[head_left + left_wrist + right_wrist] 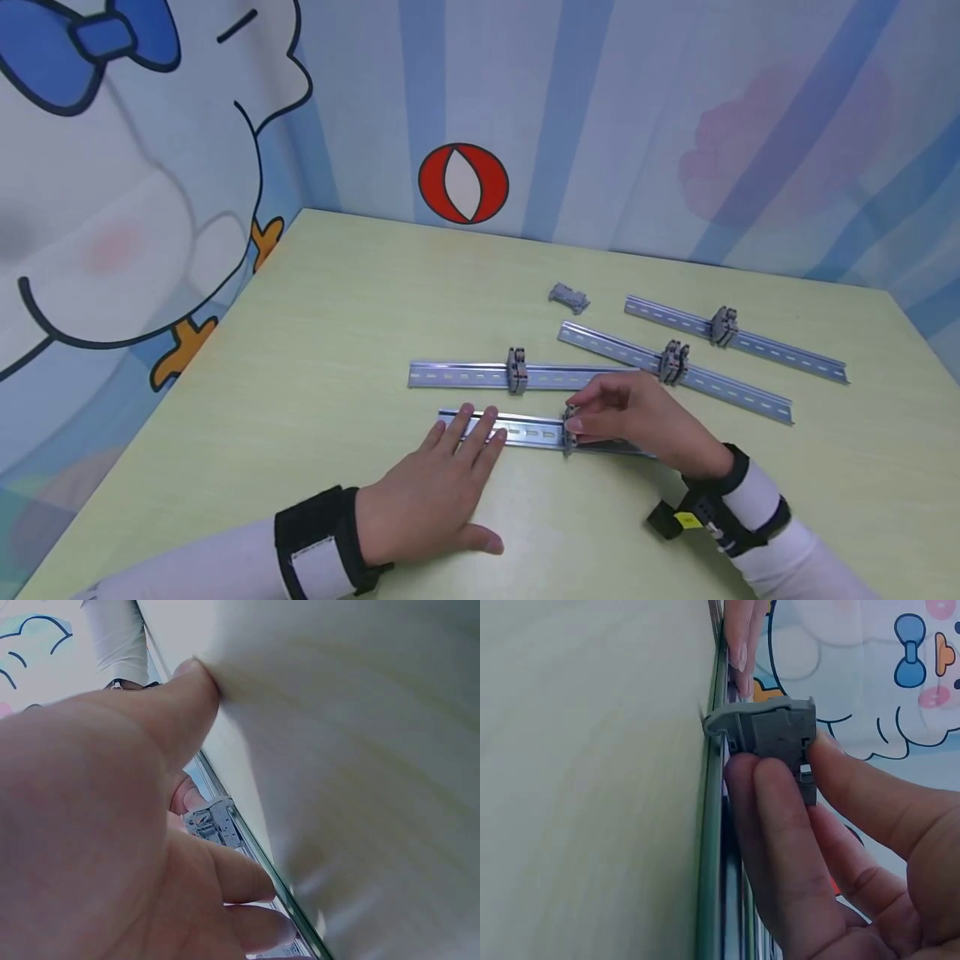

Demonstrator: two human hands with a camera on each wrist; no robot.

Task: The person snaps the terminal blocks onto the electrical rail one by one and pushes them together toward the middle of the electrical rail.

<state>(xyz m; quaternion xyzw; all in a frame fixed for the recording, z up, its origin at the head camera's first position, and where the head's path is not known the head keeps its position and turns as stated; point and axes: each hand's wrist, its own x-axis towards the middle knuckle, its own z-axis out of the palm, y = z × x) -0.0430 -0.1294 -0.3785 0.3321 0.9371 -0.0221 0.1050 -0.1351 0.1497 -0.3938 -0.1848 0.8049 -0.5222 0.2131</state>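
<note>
A slotted metal DIN rail (534,432) lies nearest me on the table. My left hand (431,500) rests flat across its left part, fingers straight and spread, thumb out to the side. With thumb and fingers, my right hand (641,417) pinches a grey terminal block (568,440) near the rail's middle. The right wrist view shows this terminal block (769,735) upright against the rail (714,825), its lower end at the rail's edge. In the left wrist view, the terminal block (212,823) stands beyond my left fingers. My right hand covers part of the rail's right side.
Behind lie three more DIN rails, a straight one (457,375) and two slanted ones (738,392) (795,354), each bearing grey terminal blocks. A loose grey terminal block (569,297) lies farther back on the table (360,317). A printed wall (360,108) borders the back and left.
</note>
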